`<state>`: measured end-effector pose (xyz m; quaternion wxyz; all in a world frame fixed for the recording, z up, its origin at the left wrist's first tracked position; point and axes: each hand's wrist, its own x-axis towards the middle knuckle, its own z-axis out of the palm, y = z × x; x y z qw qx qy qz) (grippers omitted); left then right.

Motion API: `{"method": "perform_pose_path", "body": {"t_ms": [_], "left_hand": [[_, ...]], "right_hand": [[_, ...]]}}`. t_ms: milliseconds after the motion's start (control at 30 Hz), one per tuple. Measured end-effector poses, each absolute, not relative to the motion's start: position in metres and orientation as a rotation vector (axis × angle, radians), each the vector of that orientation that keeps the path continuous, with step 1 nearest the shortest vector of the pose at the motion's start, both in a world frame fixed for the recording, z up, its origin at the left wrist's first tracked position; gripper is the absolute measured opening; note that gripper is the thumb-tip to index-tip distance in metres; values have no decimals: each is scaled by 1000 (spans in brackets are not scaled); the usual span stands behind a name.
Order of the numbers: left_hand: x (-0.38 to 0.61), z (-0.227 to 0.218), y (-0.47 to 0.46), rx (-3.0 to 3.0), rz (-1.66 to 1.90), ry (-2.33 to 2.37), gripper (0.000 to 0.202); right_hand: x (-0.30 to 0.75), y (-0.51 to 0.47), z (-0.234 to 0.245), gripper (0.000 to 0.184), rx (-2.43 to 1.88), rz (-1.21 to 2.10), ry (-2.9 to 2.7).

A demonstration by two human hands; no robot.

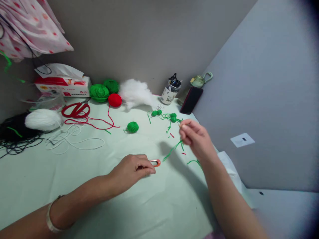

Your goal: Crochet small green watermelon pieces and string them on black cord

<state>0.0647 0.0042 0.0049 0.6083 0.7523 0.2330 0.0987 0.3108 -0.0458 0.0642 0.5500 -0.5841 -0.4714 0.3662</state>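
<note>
My left hand (132,170) rests on the pale green table cover (74,186) with its fingers closed on a small tool with an orange loop handle (156,162), which lies on the cloth. My right hand (195,136) is raised a little above the table with thumb and finger pinched together on something thin; a green yarn strand (173,149) trails down from it. Small green crocheted balls (171,117) and yarn scraps lie just beyond my right hand. A small green yarn ball (132,126) sits farther left.
Along the back stand green yarn balls (99,92), a red ball (115,100), white stuffing (137,93), a jar (170,93), a dark phone (191,100) and a tissue box (62,85). Red scissors (76,110), white yarn (43,119) and black cord (15,136) lie left.
</note>
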Motion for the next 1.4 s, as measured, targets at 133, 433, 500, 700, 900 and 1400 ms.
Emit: {"method": "perform_pose_path", "body": {"t_ms": [133,433,500,700,900,1400], "left_hand": [[65,6,4,1749,243,561,21],[64,9,4,1762,253,571,20],[64,8,4,1773,250,573,21],[64,10,6,1770,337,606,23],[63,16,4,1668,549,743,21],[63,24,10,1319,602,778,21]], "right_hand": [[385,-40,64,31,-1928,108,-1355],[432,-33,18,26,-2482,-74,-1812],[434,-36,20,22,-2509,-111,-1806],[413,-51,50,9,-2290,-368,-1706],[331,-63,70,2,-1778,-20,-1715],[268,-60,37,8,-1577,555,-1603]]}}
